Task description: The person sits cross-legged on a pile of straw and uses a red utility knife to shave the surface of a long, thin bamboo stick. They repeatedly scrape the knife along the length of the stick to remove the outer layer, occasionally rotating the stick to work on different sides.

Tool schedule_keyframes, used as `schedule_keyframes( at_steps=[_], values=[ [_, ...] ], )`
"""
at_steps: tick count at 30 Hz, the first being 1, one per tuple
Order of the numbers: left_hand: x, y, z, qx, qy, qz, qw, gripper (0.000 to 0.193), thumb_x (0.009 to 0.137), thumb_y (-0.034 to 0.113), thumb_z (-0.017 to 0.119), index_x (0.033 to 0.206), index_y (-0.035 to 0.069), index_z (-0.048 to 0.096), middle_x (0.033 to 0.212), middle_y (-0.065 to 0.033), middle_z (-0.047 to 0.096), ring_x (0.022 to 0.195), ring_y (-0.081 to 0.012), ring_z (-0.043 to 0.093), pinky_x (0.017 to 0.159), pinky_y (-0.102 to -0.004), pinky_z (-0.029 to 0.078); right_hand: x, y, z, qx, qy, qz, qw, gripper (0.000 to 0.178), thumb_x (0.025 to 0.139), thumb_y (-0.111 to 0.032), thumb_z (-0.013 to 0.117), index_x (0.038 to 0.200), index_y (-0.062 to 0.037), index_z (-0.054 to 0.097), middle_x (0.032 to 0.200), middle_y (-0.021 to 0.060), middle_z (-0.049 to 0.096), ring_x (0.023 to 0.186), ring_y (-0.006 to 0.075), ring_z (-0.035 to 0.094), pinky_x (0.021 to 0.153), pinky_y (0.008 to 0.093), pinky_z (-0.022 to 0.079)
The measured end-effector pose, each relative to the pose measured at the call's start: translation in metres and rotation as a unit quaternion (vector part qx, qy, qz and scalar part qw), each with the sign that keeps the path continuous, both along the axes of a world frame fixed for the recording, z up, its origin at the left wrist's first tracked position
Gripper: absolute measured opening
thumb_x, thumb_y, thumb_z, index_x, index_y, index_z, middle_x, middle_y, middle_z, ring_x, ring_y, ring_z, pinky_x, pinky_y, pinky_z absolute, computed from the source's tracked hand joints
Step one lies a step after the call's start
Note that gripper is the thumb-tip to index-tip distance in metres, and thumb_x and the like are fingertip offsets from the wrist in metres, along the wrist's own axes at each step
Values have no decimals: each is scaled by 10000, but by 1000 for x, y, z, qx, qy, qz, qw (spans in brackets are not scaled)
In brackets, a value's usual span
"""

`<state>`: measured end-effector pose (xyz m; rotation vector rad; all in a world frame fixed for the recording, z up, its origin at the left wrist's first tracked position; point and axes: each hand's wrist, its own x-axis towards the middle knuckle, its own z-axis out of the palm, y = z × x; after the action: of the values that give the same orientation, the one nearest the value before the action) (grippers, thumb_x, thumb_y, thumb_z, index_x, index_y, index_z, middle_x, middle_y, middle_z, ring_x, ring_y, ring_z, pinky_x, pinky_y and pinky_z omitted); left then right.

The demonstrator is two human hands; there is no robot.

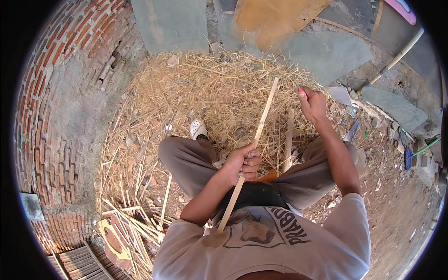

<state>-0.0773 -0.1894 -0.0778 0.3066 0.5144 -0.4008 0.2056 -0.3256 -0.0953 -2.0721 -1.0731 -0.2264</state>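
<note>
My left hand (243,164) is wrapped round a long, pale split-bamboo strip (266,113). The strip slants from against my shirt up and away over the shavings. Off to the right of its far end, my right hand (313,105) is closed on a small red object (301,91). Only a bit of red shows at the thumb, so its kind is hidden. A gap separates the right hand from the strip. Between my bent legs an upright piece of wood (288,140) stands, and an orange-brown thing (268,176) lies partly covered near my lap.
Thin shavings (200,88) cover the ground ahead. More bamboo strips (135,224) are heaped at the lower left. A brick wall (60,116) rises on the left. Grey sheets (170,28) lean at the back. Beside my right knee is a pointed grey-blue piece (352,130).
</note>
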Motion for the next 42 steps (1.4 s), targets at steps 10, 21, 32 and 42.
schedule_keyframes(
  at_steps=[10, 21, 32, 42],
  values=[
    [6, 6, 14, 11, -8, 17, 1000, 393, 1016, 472, 373, 761, 173, 399, 557, 82, 273, 361, -36, 194, 301, -198, 165, -74, 25, -7, -87, -104, 183, 974, 600, 774, -646, 624, 688, -59, 535, 606, 96, 535, 536, 316, 570, 505, 436, 445],
    [5, 4, 8, -39, -26, 11, 999, 386, 1016, 474, 369, 769, 178, 397, 557, 85, 274, 364, -32, 198, 303, -200, 175, -62, 32, -5, -20, -260, 159, 952, 651, 668, -727, 651, 660, -83, 553, 574, 45, 502, 502, 233, 554, 466, 356, 407],
    [4, -7, 18, -9, -17, -3, 1000, 375, 1014, 468, 393, 769, 184, 394, 549, 90, 267, 368, -33, 192, 310, -198, 167, -39, 34, 9, 32, -376, 180, 908, 730, 561, -823, 619, 596, -112, 459, 569, 17, 425, 497, 194, 487, 474, 325, 363],
    [9, -14, 12, -54, -23, 12, 998, 359, 1021, 438, 399, 771, 180, 394, 549, 93, 272, 365, -17, 212, 300, -184, 180, -17, 32, 7, 40, -403, 220, 888, 723, 561, -821, 622, 586, -113, 477, 550, 4, 416, 481, 184, 479, 444, 325, 351]
  ],
)
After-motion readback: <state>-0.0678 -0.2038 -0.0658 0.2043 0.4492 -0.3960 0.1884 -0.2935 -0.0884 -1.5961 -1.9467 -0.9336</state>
